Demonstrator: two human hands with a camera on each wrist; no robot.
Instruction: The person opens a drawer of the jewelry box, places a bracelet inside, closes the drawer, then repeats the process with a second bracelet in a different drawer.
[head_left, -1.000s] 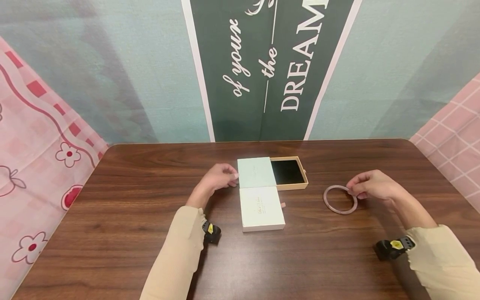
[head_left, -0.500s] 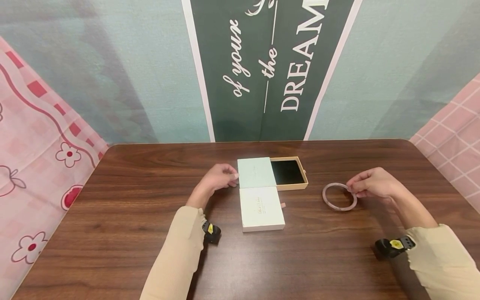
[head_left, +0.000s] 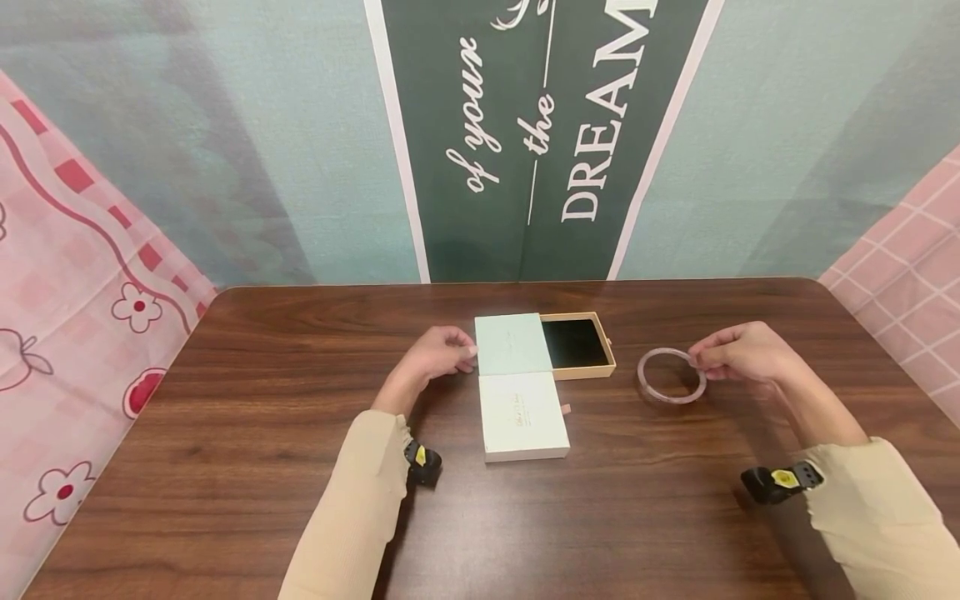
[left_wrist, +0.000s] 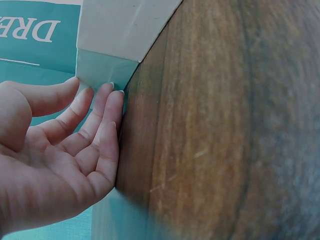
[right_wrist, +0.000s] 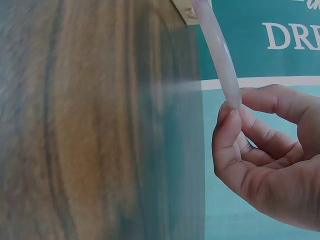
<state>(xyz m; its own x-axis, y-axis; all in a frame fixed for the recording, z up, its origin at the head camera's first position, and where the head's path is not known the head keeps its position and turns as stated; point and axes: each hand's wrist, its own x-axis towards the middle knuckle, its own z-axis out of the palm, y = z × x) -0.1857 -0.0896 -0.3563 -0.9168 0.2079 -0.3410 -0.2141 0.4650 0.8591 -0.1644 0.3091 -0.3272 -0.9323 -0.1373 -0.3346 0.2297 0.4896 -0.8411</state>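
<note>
My right hand (head_left: pixel 738 354) pinches a pale pink-lilac bangle (head_left: pixel 645 386) by its right side, thumb against the fingertips. In the right wrist view the bangle (right_wrist: pixel 220 55) shows edge-on, rising from between the fingertips. My left hand (head_left: pixel 442 354) is at the left end of a pale green box (head_left: pixel 513 346), its relaxed, slightly bent fingertips at the end face in the left wrist view. The drawer (head_left: pixel 577 373) of this box is pulled out to the right and shows a black lining. Between that drawer and the right hand hangs the bangle, over the table.
A white box (head_left: pixel 525 421) with gold lettering and a pink ribbon tab lies right in front of the green box. The brown wooden table (head_left: pixel 600 517) ends at a printed backdrop (head_left: pixel 315 167), with pink cloth (head_left: pixel 90 333) on the left side.
My right hand has moved the bangle up the table, away from the person, and slightly left. The left hand and both boxes stay as they were.
</note>
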